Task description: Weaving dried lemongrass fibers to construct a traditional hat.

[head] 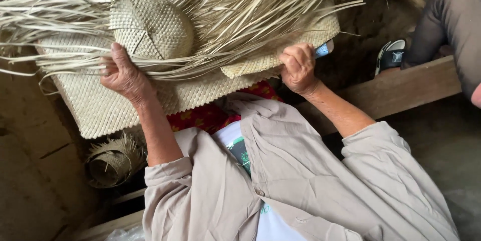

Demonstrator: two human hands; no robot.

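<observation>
A half-woven pale straw mat (100, 105) lies across my lap, with a rounded woven piece (150, 25) on top and many long loose straw strands (225, 5) fanning out over it. My left hand (123, 73) presses on the mat's left part, fingers curled over a bundle of loose strands. My right hand (298, 68) is closed at the mat's right edge (260, 63) around a small blue and white object (323, 49), of which only the tip shows.
A coil of woven straw strip (112, 161) sits at lower left. Red flowered cloth (205, 116) shows under the mat. A wooden beam (401, 88) runs to the right. Another person's dark-trousered leg (451, 20) and sandalled foot (392, 54) are at upper right.
</observation>
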